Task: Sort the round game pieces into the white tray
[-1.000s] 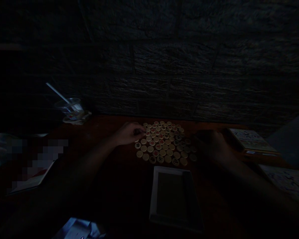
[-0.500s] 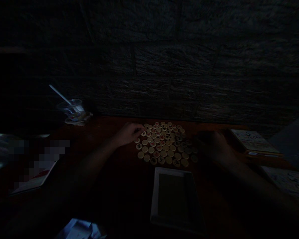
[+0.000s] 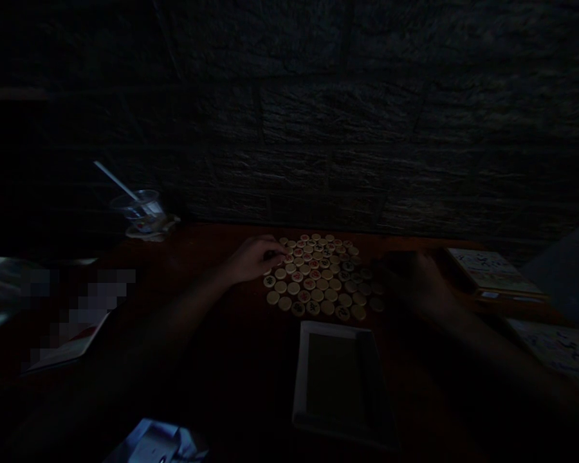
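Many round wooden xiangqi pieces, some with red or black characters and some blank side up, lie in a loose patch on the dark wooden table. At the patch's left edge, my left hand is pinched, with thumb and index fingertips at a piece that they mostly cover. My right hand is beside the right edge of the patch, in deep shadow; its fingers are too dark to make out. An open pale-rimmed box tray lies nearer to me, just below the pieces.
A clear plastic cup with a straw stands at the back left. Patterned boxes lie on the right. A crumpled bluish-white packet is at the front. A rough stone wall rises behind the table.
My left hand has moved slightly right, over a black-marked piece that showed beside its fingertips before. My right hand looks nearly unmoved.
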{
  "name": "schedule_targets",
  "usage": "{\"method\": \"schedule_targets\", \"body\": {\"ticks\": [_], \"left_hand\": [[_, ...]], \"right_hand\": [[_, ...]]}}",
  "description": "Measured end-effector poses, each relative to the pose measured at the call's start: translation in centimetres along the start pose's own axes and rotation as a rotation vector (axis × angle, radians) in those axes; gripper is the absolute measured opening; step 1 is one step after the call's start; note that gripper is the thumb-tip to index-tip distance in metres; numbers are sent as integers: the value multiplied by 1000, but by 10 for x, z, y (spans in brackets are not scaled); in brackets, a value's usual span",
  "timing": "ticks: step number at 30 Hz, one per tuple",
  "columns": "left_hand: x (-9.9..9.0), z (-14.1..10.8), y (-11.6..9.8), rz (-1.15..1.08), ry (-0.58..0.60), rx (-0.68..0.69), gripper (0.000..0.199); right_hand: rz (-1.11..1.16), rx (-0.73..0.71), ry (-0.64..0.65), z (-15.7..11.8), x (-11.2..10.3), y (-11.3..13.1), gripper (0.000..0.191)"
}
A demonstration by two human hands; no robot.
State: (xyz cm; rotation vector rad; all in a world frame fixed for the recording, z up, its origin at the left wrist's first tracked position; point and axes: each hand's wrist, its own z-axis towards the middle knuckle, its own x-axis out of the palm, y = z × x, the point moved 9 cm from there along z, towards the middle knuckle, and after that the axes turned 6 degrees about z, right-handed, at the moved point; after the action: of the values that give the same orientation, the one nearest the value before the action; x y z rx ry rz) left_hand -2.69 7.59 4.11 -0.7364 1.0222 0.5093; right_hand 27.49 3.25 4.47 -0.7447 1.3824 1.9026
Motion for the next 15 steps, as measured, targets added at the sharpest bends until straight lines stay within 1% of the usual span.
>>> {"method": "schedule_targets", "body": {"ticks": [2, 5, 9, 12, 15], "left_hand": [[3, 0, -4, -11, 10, 25, 21], [4, 1, -8, -3, -8, 40, 19], [7, 1, -13, 7, 7, 50, 14], [10, 1, -13, -5, 19, 56, 13], [11, 0, -12, -17, 1, 53, 13]], "right_hand": [[-4, -8, 3, 0, 0, 3, 25], [-18, -12, 23, 0, 2, 5, 29], [-24, 9, 39, -1, 4, 4, 28], [-41, 1, 51, -1, 4, 6, 28], [-72, -7, 55, -2, 3, 9, 29]]}}
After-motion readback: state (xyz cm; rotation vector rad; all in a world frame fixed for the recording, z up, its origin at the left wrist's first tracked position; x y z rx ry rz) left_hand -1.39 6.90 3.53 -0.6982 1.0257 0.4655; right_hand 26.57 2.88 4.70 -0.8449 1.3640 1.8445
